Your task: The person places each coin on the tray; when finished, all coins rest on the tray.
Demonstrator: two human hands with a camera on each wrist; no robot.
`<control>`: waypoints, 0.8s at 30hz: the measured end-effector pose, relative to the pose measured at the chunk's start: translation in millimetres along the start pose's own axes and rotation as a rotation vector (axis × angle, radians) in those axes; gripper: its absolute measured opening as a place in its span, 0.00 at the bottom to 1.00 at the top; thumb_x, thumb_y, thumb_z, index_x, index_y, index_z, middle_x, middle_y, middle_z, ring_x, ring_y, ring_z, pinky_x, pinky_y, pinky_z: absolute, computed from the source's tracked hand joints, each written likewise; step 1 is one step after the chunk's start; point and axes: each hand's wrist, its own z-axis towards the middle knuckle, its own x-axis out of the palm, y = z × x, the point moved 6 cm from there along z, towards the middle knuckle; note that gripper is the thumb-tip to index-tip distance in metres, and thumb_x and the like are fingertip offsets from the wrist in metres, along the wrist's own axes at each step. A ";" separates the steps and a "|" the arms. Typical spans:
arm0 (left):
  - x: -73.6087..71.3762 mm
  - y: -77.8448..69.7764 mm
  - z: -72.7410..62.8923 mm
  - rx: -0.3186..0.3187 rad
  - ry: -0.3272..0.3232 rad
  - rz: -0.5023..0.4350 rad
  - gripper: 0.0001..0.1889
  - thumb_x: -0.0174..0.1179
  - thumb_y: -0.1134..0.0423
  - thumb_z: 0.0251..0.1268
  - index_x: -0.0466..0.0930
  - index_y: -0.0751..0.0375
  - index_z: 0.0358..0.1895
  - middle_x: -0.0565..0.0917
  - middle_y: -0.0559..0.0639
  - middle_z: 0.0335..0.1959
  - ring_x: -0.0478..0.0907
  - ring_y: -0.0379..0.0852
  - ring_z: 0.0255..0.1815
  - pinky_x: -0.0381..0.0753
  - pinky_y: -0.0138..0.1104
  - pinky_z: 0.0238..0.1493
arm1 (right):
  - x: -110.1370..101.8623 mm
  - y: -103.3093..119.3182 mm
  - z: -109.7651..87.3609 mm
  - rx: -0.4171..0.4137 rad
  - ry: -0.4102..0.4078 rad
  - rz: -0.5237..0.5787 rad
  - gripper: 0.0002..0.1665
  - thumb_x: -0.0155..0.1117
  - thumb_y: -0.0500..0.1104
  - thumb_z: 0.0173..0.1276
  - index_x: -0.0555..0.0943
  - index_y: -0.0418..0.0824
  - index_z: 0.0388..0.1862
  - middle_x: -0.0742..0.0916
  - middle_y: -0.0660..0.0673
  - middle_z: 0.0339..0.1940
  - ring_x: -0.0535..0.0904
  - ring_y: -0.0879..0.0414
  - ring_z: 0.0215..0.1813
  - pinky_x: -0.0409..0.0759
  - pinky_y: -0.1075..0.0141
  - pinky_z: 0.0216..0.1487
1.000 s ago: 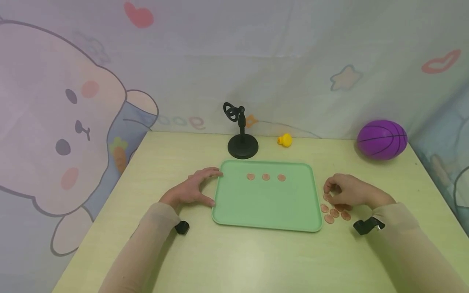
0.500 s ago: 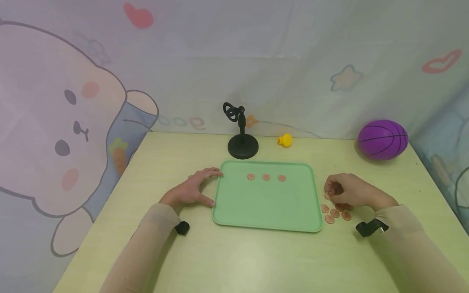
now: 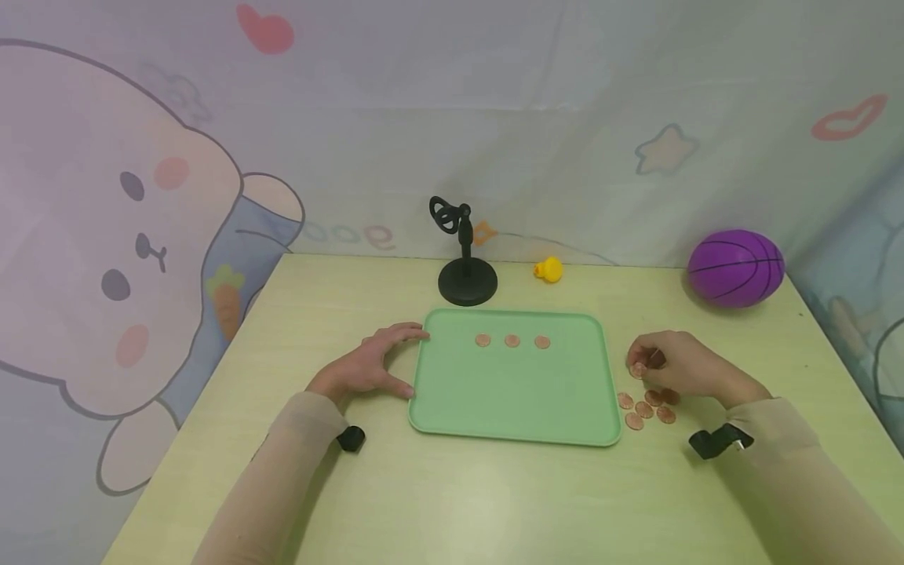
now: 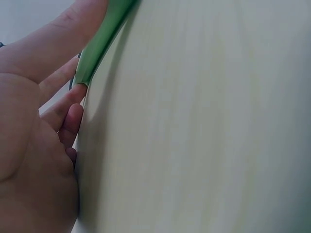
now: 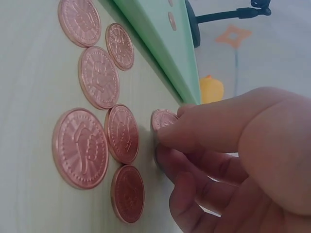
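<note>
My right hand (image 3: 681, 365) pinches a copper-coloured coin (image 5: 163, 116) between thumb and fingers, just right of the green tray (image 3: 508, 392). Several more copper coins (image 3: 643, 410) lie flat on the table below that hand; the right wrist view shows their raised designs. On the tray, three coins, including a middle coin (image 3: 512, 340), form a row near the far rim. My left hand (image 3: 367, 365) is spread at the tray's left edge, thumb and fingertips touching the rim. In the left wrist view, its fingers (image 4: 60, 109) reach the green edge (image 4: 99, 46).
Behind the tray stands a black stand (image 3: 468, 281) with a round base. A small yellow toy duck (image 3: 549, 270) lies to its right. At the table's back right corner sits a purple ball (image 3: 736, 268). A printed cloth (image 3: 508, 118) hangs behind the table.
My right hand has shifted slightly back and to the right, taking the pinched coin away from the loose coins, and more of that coin shows. The left hand and tray stay put.
</note>
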 end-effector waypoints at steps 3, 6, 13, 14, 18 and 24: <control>1.1 0.2 0.5 0.000 0.002 -0.005 0.49 0.85 0.50 0.47 0.70 0.40 0.77 0.58 0.48 0.85 0.47 0.59 0.85 0.42 0.67 0.79 | 0.6 -1.6 -0.8 0.007 0.003 0.004 0.10 0.69 0.30 0.66 0.86 0.43 0.41 0.87 0.50 0.33 0.81 0.59 0.32 0.79 0.67 0.36; 2.0 0.2 0.7 0.000 0.003 -0.003 0.49 0.85 0.50 0.47 0.70 0.40 0.77 0.58 0.48 0.85 0.47 0.59 0.85 0.42 0.67 0.80 | 1.0 -2.3 -1.5 0.002 0.010 0.001 0.10 0.69 0.31 0.66 0.87 0.42 0.44 0.88 0.49 0.36 0.81 0.59 0.34 0.79 0.67 0.37; 1.3 -2.8 -1.2 -0.013 0.001 -0.009 0.50 0.85 0.49 0.46 0.70 0.40 0.76 0.59 0.46 0.84 0.48 0.58 0.85 0.44 0.66 0.80 | 0.7 -4.4 -1.9 -0.021 0.011 -0.013 0.12 0.69 0.31 0.68 0.90 0.39 0.48 0.91 0.49 0.41 0.83 0.59 0.38 0.81 0.67 0.39; 0.8 -3.2 -1.5 -0.016 -0.001 -0.015 0.50 0.86 0.49 0.46 0.70 0.41 0.76 0.59 0.46 0.84 0.48 0.58 0.85 0.44 0.66 0.80 | 0.5 -4.3 -1.6 -0.027 0.009 -0.015 0.11 0.69 0.31 0.69 0.90 0.39 0.48 0.91 0.48 0.42 0.84 0.59 0.38 0.82 0.67 0.40; -0.5 -2.7 -1.7 -0.028 -0.009 -0.026 0.51 0.86 0.49 0.45 0.70 0.40 0.76 0.59 0.44 0.84 0.48 0.57 0.85 0.44 0.65 0.80 | -0.4 -3.8 -1.1 -0.038 0.010 -0.016 0.11 0.70 0.32 0.70 0.90 0.38 0.49 0.91 0.47 0.44 0.86 0.57 0.41 0.83 0.67 0.41; 0.2 0.5 -0.9 -0.045 -0.005 -0.012 0.50 0.86 0.48 0.45 0.70 0.36 0.76 0.58 0.41 0.84 0.47 0.55 0.85 0.45 0.64 0.80 | -1.1 -5.0 -1.9 -0.023 0.016 -0.009 0.12 0.71 0.31 0.69 0.90 0.36 0.50 0.91 0.46 0.44 0.87 0.55 0.44 0.84 0.66 0.44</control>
